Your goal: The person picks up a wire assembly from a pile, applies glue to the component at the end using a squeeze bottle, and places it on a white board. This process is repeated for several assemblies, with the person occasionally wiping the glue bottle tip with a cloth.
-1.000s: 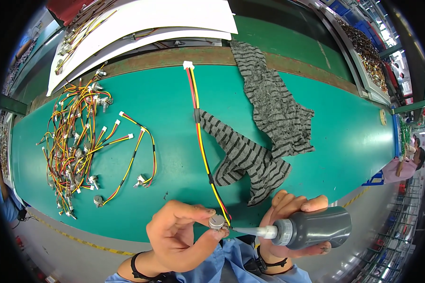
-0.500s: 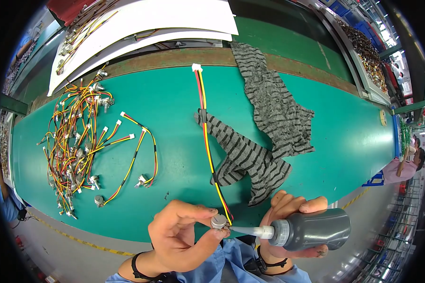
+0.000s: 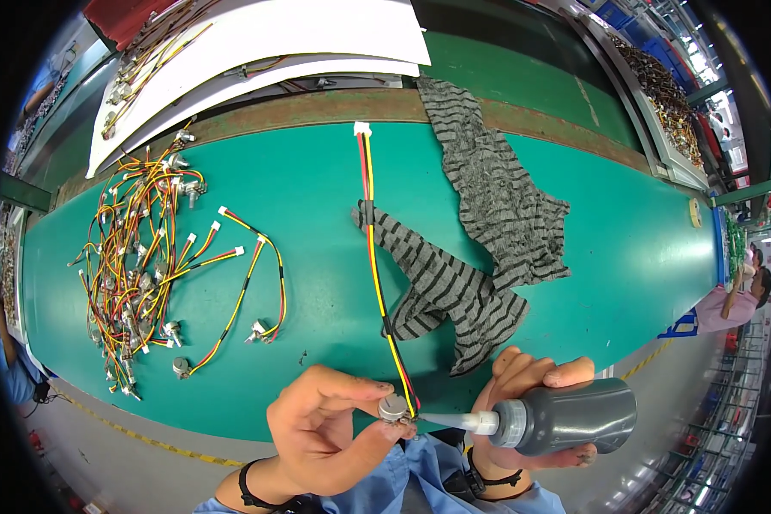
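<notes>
Between the thumb and forefinger of my left hand [image 3: 334, 428] is a round silver potentiometer [image 3: 392, 407]. Its red, yellow and black wire lead [image 3: 375, 265] stretches away across the table to a white plug [image 3: 362, 128]. My right hand [image 3: 522, 403] is wrapped round a dark grey squeeze bottle [image 3: 578, 415], held on its side. The bottle's thin translucent nozzle [image 3: 445, 419] points left, with its tip at the potentiometer's terminals where the wires join. Whether the tip touches them or any liquid comes out, I cannot tell.
A tangled pile of wired potentiometers [image 3: 137, 274] covers the left of the green table [image 3: 317, 171]. Grey striped cloth pieces [image 3: 505, 197] lie right of centre. White sheets [image 3: 300, 34] bearing more wired parts are at the back left. Another person [image 3: 732, 304] is at the far right.
The potentiometer in my left hand has tilted and shifted slightly left and down. Its plug end has swung a little to the right. The bottle has hardly moved.
</notes>
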Available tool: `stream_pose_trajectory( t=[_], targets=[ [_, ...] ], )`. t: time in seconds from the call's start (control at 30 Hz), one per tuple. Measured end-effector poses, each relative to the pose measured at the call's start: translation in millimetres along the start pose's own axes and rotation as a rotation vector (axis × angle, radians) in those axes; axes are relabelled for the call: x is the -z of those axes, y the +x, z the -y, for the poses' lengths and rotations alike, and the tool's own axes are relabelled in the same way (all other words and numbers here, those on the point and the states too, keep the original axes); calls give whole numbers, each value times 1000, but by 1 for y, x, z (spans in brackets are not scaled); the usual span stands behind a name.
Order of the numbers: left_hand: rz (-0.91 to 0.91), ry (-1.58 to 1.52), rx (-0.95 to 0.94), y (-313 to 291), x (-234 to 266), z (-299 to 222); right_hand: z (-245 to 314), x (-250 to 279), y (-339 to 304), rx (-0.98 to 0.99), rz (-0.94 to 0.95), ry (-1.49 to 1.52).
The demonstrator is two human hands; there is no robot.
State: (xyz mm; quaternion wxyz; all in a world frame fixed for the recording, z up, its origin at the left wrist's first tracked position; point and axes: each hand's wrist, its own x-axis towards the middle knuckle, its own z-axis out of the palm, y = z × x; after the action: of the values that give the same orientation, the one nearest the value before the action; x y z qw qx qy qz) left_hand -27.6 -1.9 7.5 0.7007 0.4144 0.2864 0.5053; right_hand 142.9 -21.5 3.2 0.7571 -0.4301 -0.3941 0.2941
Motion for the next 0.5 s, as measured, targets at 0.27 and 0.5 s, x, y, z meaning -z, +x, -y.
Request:
stream_pose_trajectory(
  t=[0.27, 0.5],
  targets=[
    [-17, -51, 23, -1, 0, 0, 2, 4, -1, -8, 19, 7],
    [5, -66, 3, 0, 0, 1, 3, 7, -1, -27, 33, 24]
  ],
)
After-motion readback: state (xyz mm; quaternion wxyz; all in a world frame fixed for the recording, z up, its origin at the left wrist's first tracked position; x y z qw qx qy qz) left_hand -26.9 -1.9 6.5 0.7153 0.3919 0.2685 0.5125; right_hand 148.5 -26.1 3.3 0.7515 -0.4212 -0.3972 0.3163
